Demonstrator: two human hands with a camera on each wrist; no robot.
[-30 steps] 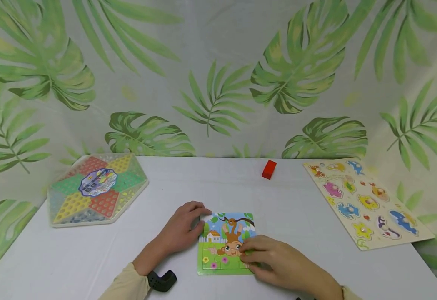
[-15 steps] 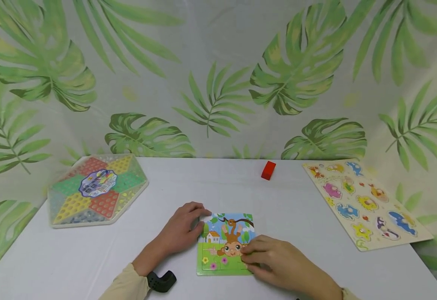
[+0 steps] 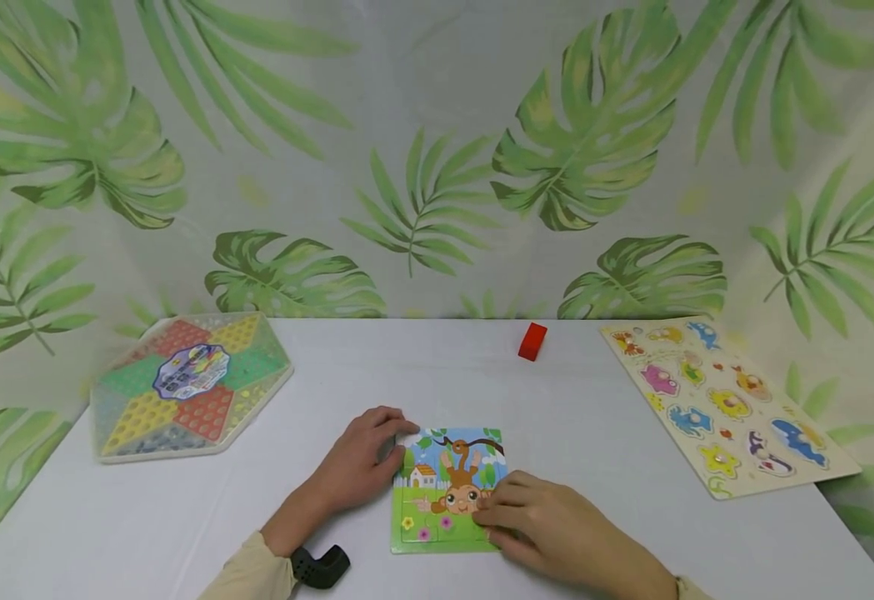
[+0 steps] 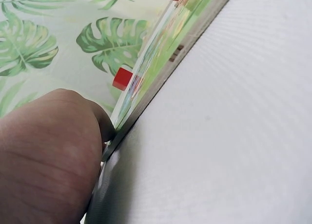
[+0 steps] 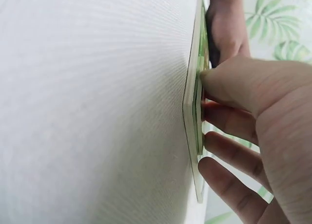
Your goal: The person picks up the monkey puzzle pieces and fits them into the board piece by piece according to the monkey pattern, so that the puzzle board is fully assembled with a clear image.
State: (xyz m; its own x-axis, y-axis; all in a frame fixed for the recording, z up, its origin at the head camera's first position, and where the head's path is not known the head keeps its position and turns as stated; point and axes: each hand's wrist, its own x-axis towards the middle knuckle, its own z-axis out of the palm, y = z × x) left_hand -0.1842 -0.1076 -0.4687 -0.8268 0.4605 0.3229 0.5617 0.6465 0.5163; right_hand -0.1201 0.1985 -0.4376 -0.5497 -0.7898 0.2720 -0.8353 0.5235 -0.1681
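A square jigsaw puzzle board [image 3: 437,546] with a monkey picture lies flat near the table's front. Along its left edge is my left hand [image 3: 362,462], thumb at the side and a finger at the far left corner; its other fingertips are hidden. My right hand [image 3: 549,521] reaches over the lower right part with bent fingers. In the right wrist view, its thumb [image 5: 214,85] and fingers hold a puzzle piece [image 5: 200,131] that stands slightly above the board. The right hand hides that corner of the picture in the head view.
A red block [image 3: 532,342] stands at the back of the white table [image 3: 332,358]. Back left lies a hexagonal Chinese checkers set [image 3: 204,412]. An animal peg puzzle [image 3: 706,467] lies at the right, overhanging the table edge. A leaf-patterned cloth [image 3: 437,100] hangs behind.
The head view has shifted slightly. Both hands stay in nearly the same place at the board; the right hand's fingers have moved very little over the lower right part.
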